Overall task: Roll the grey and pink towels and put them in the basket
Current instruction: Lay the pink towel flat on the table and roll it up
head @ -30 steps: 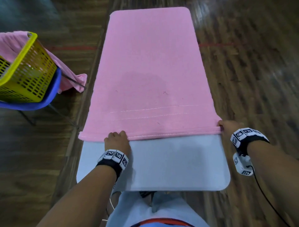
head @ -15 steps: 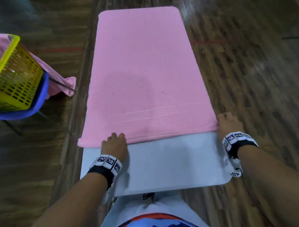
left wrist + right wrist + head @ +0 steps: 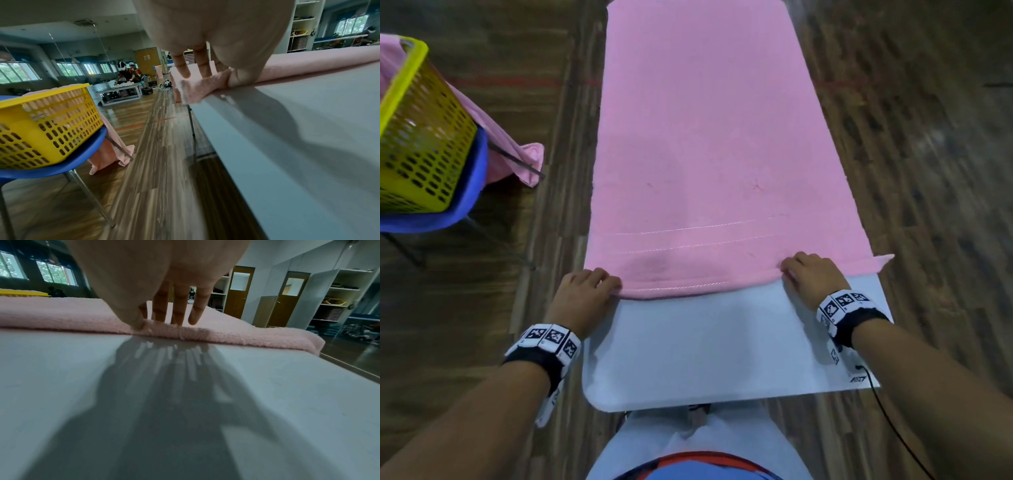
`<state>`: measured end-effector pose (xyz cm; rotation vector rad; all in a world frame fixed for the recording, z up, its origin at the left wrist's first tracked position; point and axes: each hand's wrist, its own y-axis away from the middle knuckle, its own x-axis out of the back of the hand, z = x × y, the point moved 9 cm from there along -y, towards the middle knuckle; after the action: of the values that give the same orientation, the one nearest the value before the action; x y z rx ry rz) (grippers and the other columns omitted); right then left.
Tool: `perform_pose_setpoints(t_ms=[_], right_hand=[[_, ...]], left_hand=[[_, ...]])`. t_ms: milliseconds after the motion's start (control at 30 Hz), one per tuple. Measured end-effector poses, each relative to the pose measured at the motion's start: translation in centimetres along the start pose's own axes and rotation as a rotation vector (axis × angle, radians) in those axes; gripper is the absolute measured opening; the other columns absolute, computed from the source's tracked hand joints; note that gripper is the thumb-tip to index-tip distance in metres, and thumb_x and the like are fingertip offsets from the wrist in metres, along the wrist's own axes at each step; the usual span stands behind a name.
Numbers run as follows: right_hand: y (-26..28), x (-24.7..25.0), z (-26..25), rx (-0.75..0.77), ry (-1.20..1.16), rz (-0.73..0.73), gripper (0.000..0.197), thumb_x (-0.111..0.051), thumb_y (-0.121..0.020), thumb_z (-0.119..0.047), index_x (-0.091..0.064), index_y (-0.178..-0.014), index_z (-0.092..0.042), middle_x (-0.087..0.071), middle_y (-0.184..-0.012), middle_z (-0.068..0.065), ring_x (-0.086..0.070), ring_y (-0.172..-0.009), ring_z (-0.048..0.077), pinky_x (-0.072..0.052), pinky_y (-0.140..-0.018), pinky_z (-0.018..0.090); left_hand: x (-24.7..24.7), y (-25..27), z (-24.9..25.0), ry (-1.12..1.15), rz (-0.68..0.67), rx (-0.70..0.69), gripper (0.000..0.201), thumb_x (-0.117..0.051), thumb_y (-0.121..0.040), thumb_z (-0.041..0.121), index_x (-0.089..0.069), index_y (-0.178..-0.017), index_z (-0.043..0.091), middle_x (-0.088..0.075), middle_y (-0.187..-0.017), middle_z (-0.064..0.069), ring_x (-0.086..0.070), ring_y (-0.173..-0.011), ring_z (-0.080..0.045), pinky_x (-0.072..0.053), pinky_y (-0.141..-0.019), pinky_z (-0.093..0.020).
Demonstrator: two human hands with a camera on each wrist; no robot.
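Observation:
A long pink towel (image 3: pixel 709 137) lies flat along the white table (image 3: pixel 705 342). Its near edge is turned over into a low first roll (image 3: pixel 236 337). My left hand (image 3: pixel 599 281) pinches that roll at the near left corner, thumb (image 3: pixel 242 78) against the front and fingers (image 3: pixel 185 68) over the top. My right hand (image 3: pixel 801 270) grips the roll a little in from the right corner, thumb tucked at the edge and fingers (image 3: pixel 179 311) on top. The yellow basket (image 3: pixel 417 137) stands on a blue chair to the left. No grey towel is in view.
The blue chair (image 3: pixel 61 165) carries the basket (image 3: pixel 45 123), and another pink towel (image 3: pixel 517 161) hangs from it down towards the wooden floor (image 3: pixel 928 171). A cable (image 3: pixel 887 418) trails from my right wrist. Other people work at a low table (image 3: pixel 121 91) far behind.
The towel's near edge has been turned over into a first roll. My left hand has shifted out to the left corner, and my right hand has come inward from the right corner.

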<state>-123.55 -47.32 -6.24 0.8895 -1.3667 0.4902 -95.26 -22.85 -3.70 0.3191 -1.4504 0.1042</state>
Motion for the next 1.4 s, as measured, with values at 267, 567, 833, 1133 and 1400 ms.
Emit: perform_pose_setpoints(t_ms=[267, 567, 833, 1133, 1400], right_hand=[[-2.4, 0.3, 1.6, -0.250, -0.066, -0.101, 0.018, -0.045, -0.096, -0.028, -0.054, -0.109, -0.020, -0.068, -0.096, 0.008, -0.061, -0.083, 0.028, -0.046, -0.074, 0.035], [-2.6, 1.4, 1.6, -0.485, -0.016, 0.064, 0.019, -0.056, -0.089, -0.029, -0.056, -0.101, -0.014, -0.053, -0.104, 0.013, -0.054, -0.089, 0.035, -0.038, -0.074, 0.038], [0.3, 0.8, 3.4, -0.466, -0.156, 0.138, 0.026, -0.052, -0.092, -0.029, -0.052, -0.111, -0.011, -0.053, -0.108, 0.017, -0.056, -0.091, 0.039, -0.049, -0.079, 0.045], [1.3, 1.1, 12.0, -0.327, -0.033, 0.094, 0.028, -0.064, -0.076, -0.005, -0.063, -0.104, -0.010, -0.057, -0.102, 0.018, -0.055, -0.086, 0.039, -0.050, -0.069, 0.042], [-1.1, 2.2, 17.4, -0.165, -0.118, 0.125, 0.027, -0.065, -0.077, -0.005, -0.066, -0.104, -0.010, -0.063, -0.095, 0.015, -0.061, -0.081, 0.038, -0.049, -0.068, 0.040]], left_hand=[[-1.9, 0.0, -9.3, 0.356, 0.012, 0.395, 0.022, -0.066, -0.081, 0.013, -0.072, -0.101, 0.018, -0.072, -0.090, -0.008, -0.062, -0.083, -0.030, -0.039, -0.069, -0.030], [-2.0, -0.7, -11.4, 0.330, -0.013, 0.602, 0.041, -0.063, -0.084, 0.023, -0.051, -0.124, 0.023, -0.063, -0.112, -0.010, -0.061, -0.097, -0.033, -0.051, -0.085, -0.042], [-1.8, -3.7, 7.3, 0.101, -0.012, -0.066, 0.056, -0.056, -0.081, 0.023, -0.045, -0.135, 0.019, -0.052, -0.131, -0.008, -0.053, -0.109, -0.029, -0.043, -0.089, -0.042], [-1.8, -5.6, 10.5, -0.021, -0.099, 0.153, 0.033, -0.047, -0.088, 0.024, -0.051, -0.120, 0.018, -0.064, -0.111, -0.005, -0.062, -0.095, -0.027, -0.047, -0.086, -0.040], [-1.6, -7.6, 11.8, -0.079, -0.224, 0.451, 0.030, -0.049, -0.086, 0.024, -0.046, -0.115, 0.017, -0.063, -0.105, -0.004, -0.065, -0.091, -0.030, -0.040, -0.082, -0.038]])
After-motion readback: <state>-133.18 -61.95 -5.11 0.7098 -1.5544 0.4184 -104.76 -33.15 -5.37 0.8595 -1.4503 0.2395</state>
